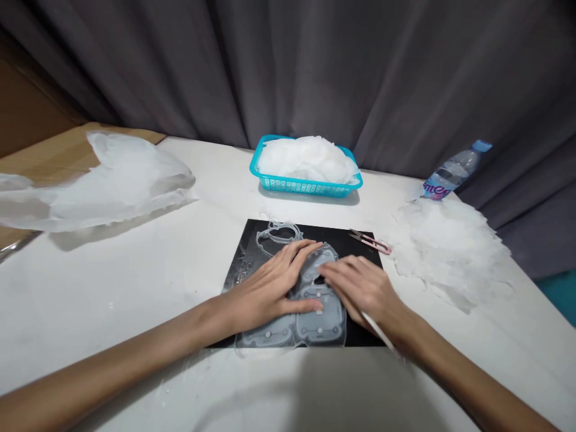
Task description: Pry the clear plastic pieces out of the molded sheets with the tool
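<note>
A grey translucent molded plastic sheet (pixel 321 318) with rounded compartments lies on a black mat (pixel 252 255) in front of me. My left hand (pixel 274 279) rests flat across it, thumb apart from the fingers. In my right hand (pixel 357 285) is a thin white pen-like tool (pixel 378 330); its back end sticks out beneath the palm, and its tip is hidden. The fingertips of that hand are over a dark gap between the compartments. Thin cut plastic loops (pixel 265 234) lie at the mat's upper left.
Pink-handled thread snips (pixel 371 242) lie at the mat's right edge. Behind stands a blue basket (pixel 306 187) of white fluffy material (pixel 310 159). A white plastic bag (pixel 121 180) is at left; a white sheet pile (pixel 450 246) and a water bottle (pixel 454 171) are at right.
</note>
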The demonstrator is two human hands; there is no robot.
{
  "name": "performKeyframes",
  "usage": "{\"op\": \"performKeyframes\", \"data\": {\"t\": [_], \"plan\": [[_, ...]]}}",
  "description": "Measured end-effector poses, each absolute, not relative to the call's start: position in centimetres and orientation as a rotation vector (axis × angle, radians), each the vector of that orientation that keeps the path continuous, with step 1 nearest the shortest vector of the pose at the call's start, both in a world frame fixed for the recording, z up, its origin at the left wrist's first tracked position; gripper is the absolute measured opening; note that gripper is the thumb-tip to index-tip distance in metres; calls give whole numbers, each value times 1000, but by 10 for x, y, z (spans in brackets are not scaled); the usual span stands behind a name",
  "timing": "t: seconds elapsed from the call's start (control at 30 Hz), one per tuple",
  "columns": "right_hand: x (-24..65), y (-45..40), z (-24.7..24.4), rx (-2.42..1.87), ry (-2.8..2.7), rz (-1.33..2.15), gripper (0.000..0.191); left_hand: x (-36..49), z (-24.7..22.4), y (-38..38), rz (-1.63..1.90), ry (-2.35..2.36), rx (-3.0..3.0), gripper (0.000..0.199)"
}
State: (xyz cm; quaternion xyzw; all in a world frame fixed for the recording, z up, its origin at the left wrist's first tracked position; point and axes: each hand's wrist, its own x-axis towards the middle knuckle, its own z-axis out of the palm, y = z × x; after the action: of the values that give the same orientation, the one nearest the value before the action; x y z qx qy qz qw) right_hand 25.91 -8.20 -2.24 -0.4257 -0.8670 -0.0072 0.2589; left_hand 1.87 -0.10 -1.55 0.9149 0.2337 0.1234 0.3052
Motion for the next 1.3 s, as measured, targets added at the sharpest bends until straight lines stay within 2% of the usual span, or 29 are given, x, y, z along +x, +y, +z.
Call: {"op": "performKeyframes", "data": {"t": [0.17,0.3,0.37,0.47,0.5,0.6,0.67,0.73,0.83,0.9,1.03,1.17,1.3], "plan": [[293,-46,-14,-1473,-1666,71,23,20,-16,-1,286,656,2403,101],[305,-48,-3,-1489,-1555,238,19,19,-12,-2,370,705,2461,103],[296,-61,5,-1462,-1616,321,18,18,-9,-4,519,752,2550,88],[275,-82,15,-1423,-1658,369,19,17,0,-6,728,860,2668,40],[268,-87,16,-1409,-1660,382,19,18,4,-7,749,884,2675,35],[251,-99,13,-1342,-1659,452,21,21,17,-8,588,932,2442,53],[241,-105,7,-1264,-1685,516,24,27,25,-9,351,940,2073,71],[234,-110,2,-1153,-1781,578,31,33,28,-8,194,902,1678,78],[232,-115,6,-1030,-1932,673,39,41,24,-6,229,821,1373,56],[240,-114,13,-1061,-1903,716,38,43,19,-4,305,809,1340,45],[265,-103,21,-1242,-1743,548,31,41,9,-3,312,764,1379,41],[276,-90,5,-1438,-1737,363,45,39,5,-4,307,744,1429,40],[267,-87,-9,-1399,-1841,445,34,39,2,-6,311,744,1407,40]]}}
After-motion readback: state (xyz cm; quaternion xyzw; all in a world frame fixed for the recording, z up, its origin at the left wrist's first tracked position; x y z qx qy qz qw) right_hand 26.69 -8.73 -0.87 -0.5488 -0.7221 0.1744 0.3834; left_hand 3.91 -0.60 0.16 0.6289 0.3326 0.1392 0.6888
